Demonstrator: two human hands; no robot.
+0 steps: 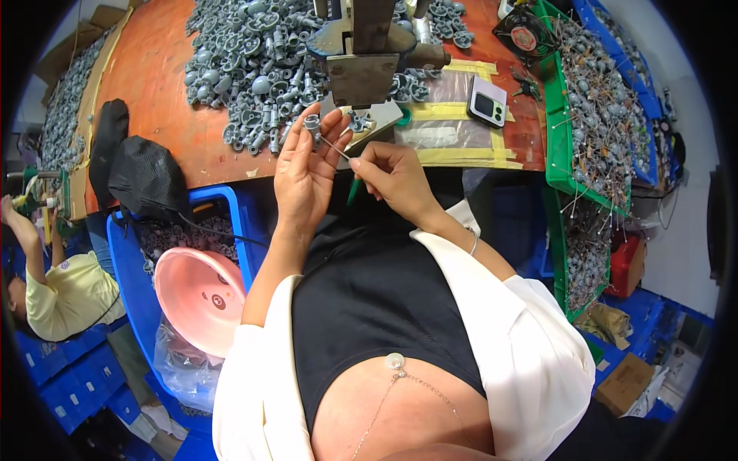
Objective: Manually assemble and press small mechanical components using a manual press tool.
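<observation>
In front of the press, my left hand (304,173) is raised with its fingers curled around a small grey plastic fitting (311,124). My right hand (396,180) pinches a thin metal rod (335,147) between thumb and forefinger. The rod slants up to the left, its far end at my left fingers beside the fitting. Below my right fingers a slim green handle-like piece (354,190) shows; whether it joins the rod, I cannot tell. Just beyond both hands stands the metal head of a bench press (363,77).
A large heap of grey plastic parts (254,69) covers the orange tabletop (154,69). A phone (487,102) lies right, near a small fan (525,34) and green trays (561,146) of wired parts. Left are a black mesh bag (146,173), a pink basin (196,292) and another person (69,296).
</observation>
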